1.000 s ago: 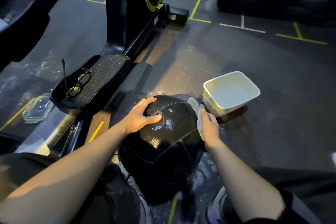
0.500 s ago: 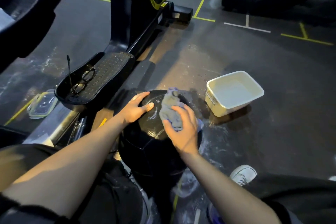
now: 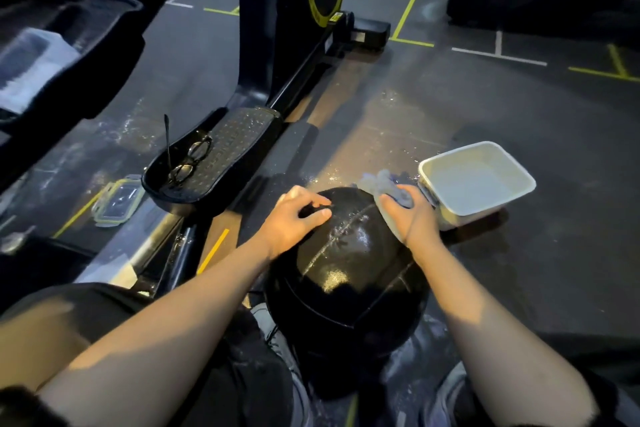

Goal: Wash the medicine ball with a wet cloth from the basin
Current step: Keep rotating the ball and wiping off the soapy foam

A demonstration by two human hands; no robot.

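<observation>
A big black medicine ball (image 3: 349,274) sits on the floor between my legs, its top wet and shiny. My left hand (image 3: 294,218) rests on its upper left side with fingers spread and bent against the surface. My right hand (image 3: 410,215) grips a grey-blue wet cloth (image 3: 384,185) and presses it on the ball's upper right side. The white rectangular basin (image 3: 519,196) with water stands just right of the ball, close to my right hand.
An exercise machine's black pedal (image 3: 221,163) lies left of the ball with a pair of glasses (image 3: 190,159) on it. A clear lidded container (image 3: 117,199) sits on the floor further left. The machine's frame (image 3: 304,80) runs away ahead. The floor is wet around the basin.
My right hand carried the cloth from the ball's right side up over its top, then back toward the upper right near the basin. My left hand stayed on the ball.
</observation>
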